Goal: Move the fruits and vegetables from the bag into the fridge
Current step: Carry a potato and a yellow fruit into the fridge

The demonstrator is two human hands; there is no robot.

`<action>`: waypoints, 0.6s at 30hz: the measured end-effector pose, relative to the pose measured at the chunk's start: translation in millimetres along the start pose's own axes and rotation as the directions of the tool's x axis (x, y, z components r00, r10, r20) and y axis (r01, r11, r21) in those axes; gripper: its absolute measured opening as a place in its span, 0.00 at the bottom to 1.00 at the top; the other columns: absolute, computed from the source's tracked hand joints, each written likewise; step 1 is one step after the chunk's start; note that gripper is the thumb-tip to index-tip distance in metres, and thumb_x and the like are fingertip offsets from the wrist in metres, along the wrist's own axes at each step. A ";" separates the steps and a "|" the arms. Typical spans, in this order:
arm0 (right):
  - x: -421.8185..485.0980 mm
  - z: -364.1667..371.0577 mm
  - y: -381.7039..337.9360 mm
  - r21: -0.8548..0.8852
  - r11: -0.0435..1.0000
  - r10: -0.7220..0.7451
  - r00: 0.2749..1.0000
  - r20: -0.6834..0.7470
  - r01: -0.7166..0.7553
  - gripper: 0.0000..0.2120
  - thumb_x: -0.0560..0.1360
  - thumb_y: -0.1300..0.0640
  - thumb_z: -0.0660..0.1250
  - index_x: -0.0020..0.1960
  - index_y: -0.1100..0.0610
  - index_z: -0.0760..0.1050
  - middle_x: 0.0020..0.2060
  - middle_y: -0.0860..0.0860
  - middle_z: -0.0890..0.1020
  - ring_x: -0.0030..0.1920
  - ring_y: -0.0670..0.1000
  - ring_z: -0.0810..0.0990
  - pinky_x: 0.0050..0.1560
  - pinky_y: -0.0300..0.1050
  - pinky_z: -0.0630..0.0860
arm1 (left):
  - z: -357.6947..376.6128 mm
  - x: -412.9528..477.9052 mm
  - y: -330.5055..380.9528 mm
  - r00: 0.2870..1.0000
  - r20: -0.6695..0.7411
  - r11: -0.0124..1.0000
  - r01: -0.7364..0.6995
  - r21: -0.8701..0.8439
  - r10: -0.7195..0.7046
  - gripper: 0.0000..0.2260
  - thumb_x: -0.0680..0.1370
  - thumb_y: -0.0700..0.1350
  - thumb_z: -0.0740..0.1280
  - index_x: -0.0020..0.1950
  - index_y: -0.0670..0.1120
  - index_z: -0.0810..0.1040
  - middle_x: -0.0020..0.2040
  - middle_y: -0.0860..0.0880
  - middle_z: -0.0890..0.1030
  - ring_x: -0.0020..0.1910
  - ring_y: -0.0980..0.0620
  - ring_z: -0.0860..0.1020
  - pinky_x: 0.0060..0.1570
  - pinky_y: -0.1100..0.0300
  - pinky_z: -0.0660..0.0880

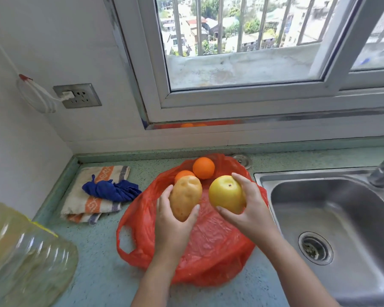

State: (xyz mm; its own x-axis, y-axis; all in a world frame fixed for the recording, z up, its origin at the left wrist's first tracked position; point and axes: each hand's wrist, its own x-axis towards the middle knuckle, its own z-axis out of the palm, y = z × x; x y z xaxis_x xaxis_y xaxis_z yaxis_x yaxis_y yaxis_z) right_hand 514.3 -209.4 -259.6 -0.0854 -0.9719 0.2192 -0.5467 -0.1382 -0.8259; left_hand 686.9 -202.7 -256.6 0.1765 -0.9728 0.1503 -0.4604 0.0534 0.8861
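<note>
Above the red bag (208,244) mid-counter, left hand (171,229) cups a potato (185,197), right hand (246,209) clasps a yellow fruit (226,193), apparently both lifted for carrying fridgeward.

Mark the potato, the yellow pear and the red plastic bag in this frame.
potato (185,197), head view, middle of its brown skin.
yellow pear (225,193), head view, centre of its exposed face.
red plastic bag (211,244), head view, flat crumpled part nearest the camera.
</note>
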 end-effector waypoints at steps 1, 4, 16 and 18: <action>-7.9 -5.8 -3.8 -0.008 1.000 0.001 1.000 -0.022 -0.001 0.37 0.64 0.53 0.76 0.67 0.44 0.62 0.58 0.45 0.67 0.56 0.43 0.68 0.47 0.20 0.61 | -0.4 -6.4 5.5 1.000 0.021 1.000 -0.014 -0.018 0.015 0.31 0.69 0.49 0.73 0.69 0.52 0.63 0.64 0.53 0.68 0.60 0.56 0.69 0.55 0.63 0.68; -33.9 -23.9 -11.6 -0.034 0.999 0.004 0.997 -0.083 -0.007 0.38 0.63 0.52 0.77 0.68 0.46 0.62 0.58 0.46 0.68 0.57 0.45 0.70 0.51 0.25 0.63 | 1.1 -24.4 16.4 0.995 0.076 0.997 -0.054 -0.048 0.057 0.32 0.68 0.49 0.74 0.68 0.52 0.63 0.64 0.53 0.69 0.59 0.56 0.70 0.54 0.62 0.69; -202.1 -102.8 -67.2 -0.071 0.975 0.156 0.872 -0.463 -0.212 0.35 0.64 0.49 0.76 0.62 0.34 0.58 0.58 0.42 0.67 0.53 0.29 0.67 0.44 0.21 0.65 | 8.1 -126.9 65.1 0.851 0.434 0.948 -0.206 -0.242 0.295 0.31 0.67 0.48 0.75 0.66 0.53 0.65 0.61 0.51 0.71 0.58 0.52 0.72 0.56 0.56 0.72; -233.5 -107.7 -73.3 -0.061 0.963 0.191 0.828 -0.527 -0.261 0.35 0.64 0.51 0.76 0.62 0.35 0.59 0.59 0.44 0.67 0.53 0.28 0.66 0.44 0.20 0.65 | 9.3 -149.6 69.9 0.808 0.481 0.932 -0.220 -0.288 0.340 0.30 0.65 0.54 0.74 0.63 0.57 0.65 0.60 0.52 0.72 0.57 0.54 0.73 0.56 0.55 0.73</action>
State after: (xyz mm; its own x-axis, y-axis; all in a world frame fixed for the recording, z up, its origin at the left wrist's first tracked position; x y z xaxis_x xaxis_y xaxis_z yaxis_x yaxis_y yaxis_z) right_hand 484.6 48.1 -194.2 -0.6141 -0.7308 0.2980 -0.5553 0.1318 -0.8212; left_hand 620.2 -55.6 -221.2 -0.4326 -0.8765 0.2113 -0.2171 0.3287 0.9191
